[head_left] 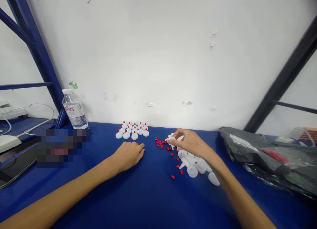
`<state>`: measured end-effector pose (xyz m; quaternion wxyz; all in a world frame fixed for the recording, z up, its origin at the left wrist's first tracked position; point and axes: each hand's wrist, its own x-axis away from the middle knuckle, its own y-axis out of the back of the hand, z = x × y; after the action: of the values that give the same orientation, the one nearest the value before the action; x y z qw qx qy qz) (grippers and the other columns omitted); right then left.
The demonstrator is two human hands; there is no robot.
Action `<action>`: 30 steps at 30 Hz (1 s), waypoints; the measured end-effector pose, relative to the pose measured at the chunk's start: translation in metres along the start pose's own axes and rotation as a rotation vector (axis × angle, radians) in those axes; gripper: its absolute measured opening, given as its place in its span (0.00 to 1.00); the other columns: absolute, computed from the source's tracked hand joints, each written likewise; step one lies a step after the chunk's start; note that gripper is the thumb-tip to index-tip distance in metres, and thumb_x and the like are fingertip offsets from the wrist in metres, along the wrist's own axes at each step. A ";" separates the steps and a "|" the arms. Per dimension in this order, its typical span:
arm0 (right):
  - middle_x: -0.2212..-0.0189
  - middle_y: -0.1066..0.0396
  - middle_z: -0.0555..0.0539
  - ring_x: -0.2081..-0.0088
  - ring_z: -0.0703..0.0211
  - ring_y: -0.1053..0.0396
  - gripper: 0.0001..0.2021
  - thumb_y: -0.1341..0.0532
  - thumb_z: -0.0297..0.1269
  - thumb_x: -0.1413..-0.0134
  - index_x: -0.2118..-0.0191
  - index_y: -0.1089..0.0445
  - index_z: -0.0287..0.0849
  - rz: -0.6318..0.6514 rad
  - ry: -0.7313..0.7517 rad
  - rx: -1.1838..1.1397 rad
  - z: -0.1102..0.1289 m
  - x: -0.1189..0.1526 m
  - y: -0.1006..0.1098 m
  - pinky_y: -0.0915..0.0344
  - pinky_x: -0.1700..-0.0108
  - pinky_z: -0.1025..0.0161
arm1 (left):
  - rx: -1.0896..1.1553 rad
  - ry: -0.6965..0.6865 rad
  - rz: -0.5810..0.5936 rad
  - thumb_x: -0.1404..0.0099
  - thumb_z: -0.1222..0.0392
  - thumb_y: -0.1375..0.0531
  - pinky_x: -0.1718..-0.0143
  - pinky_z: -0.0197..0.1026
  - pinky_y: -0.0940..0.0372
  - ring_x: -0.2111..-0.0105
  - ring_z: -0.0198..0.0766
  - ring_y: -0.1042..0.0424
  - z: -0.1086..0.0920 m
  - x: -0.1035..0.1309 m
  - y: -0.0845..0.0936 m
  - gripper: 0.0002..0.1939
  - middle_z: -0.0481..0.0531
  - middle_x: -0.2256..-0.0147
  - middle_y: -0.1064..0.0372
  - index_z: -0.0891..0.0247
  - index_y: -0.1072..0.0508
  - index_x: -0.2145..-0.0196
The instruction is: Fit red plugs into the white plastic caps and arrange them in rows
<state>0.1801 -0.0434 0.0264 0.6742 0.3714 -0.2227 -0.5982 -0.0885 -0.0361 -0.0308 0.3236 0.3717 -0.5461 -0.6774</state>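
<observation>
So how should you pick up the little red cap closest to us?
I'd pinch the red cap across its rounded sides, coming from above and the near side. It's small, seems to lie on its side, and sits apart, with the white spouted caps beyond it.

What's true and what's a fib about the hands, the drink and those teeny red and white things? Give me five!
1. The right hand pinches a white piece. True.
2. The left hand holds a drink. False: the bottle stands apart from the left hand, near the wall.
3. The table is blue. True.
4. Every red bit is on a white lid. False: loose red pieces lie scattered near the right hand.
5. The left hand is nearer the red-tipped lids than the right hand is. True.
</observation>
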 end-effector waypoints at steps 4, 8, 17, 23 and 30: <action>0.65 0.23 0.47 0.65 0.56 0.26 0.12 0.34 0.46 0.50 0.64 0.31 0.44 0.028 0.029 -0.180 0.006 0.000 -0.010 0.35 0.66 0.63 | 0.187 0.077 -0.079 0.30 0.53 0.52 0.72 0.41 0.42 0.74 0.44 0.28 0.000 -0.002 0.005 0.19 0.56 0.74 0.27 0.61 0.27 0.72; 0.65 0.24 0.49 0.65 0.58 0.27 0.13 0.33 0.41 0.51 0.59 0.30 0.44 0.109 0.052 -0.322 0.010 0.001 -0.020 0.34 0.67 0.65 | 0.567 0.142 -0.150 0.32 0.51 0.48 0.73 0.38 0.42 0.77 0.38 0.30 0.000 -0.006 0.009 0.20 0.51 0.78 0.29 0.62 0.28 0.78; 0.64 0.24 0.49 0.66 0.62 0.28 0.15 0.34 0.30 0.53 0.57 0.25 0.43 0.272 -0.007 -0.541 0.028 0.006 -0.019 0.34 0.65 0.67 | 1.293 0.270 -0.018 0.43 0.50 0.37 0.84 0.32 0.41 0.75 0.38 0.24 -0.007 -0.012 0.005 0.21 0.59 0.66 0.23 0.70 0.23 0.58; 0.59 0.24 0.45 0.60 0.59 0.25 0.14 0.33 0.36 0.49 0.55 0.24 0.41 0.297 -0.057 -0.750 0.026 0.005 -0.023 0.30 0.57 0.65 | 1.307 0.251 -0.041 0.41 0.48 0.37 0.84 0.31 0.41 0.73 0.40 0.23 -0.011 -0.010 0.004 0.22 0.60 0.66 0.22 0.70 0.23 0.57; 0.65 0.25 0.47 0.59 0.58 0.25 0.17 0.32 0.42 0.47 0.53 0.26 0.43 0.317 -0.006 -0.854 0.017 0.002 -0.029 0.30 0.54 0.62 | 1.197 0.206 -0.074 0.39 0.47 0.37 0.82 0.32 0.43 0.84 0.30 0.38 -0.017 -0.004 0.007 0.20 0.50 0.79 0.26 0.65 0.22 0.57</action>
<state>0.1493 -0.0496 0.0144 0.8496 0.0199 -0.0120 -0.5269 -0.0717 -0.0421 -0.0250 0.0860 0.5715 -0.7848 -0.2238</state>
